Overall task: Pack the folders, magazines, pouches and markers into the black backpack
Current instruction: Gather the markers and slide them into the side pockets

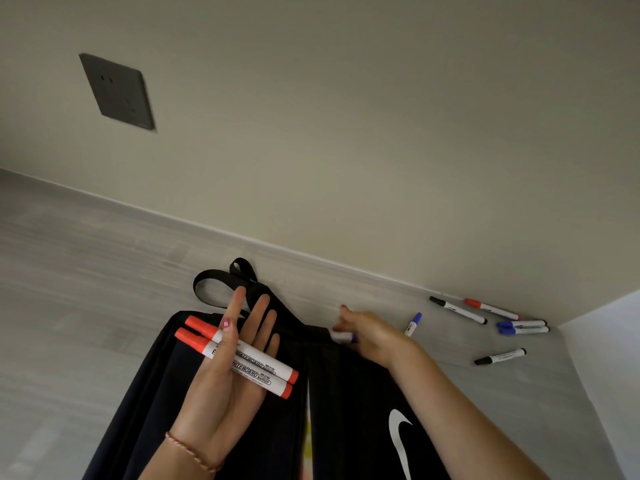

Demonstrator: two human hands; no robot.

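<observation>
Left hand has two red whiteboard markers lying on its flat palm, thumb-pinned, over the black backpack, so they might roll off while the right hand pinches another marker.

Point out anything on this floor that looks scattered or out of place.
Several loose markers lie strewn at odd angles on the floor near the wall, right of the black backpack, not yet packed. The left hand holds two red markers.
</observation>
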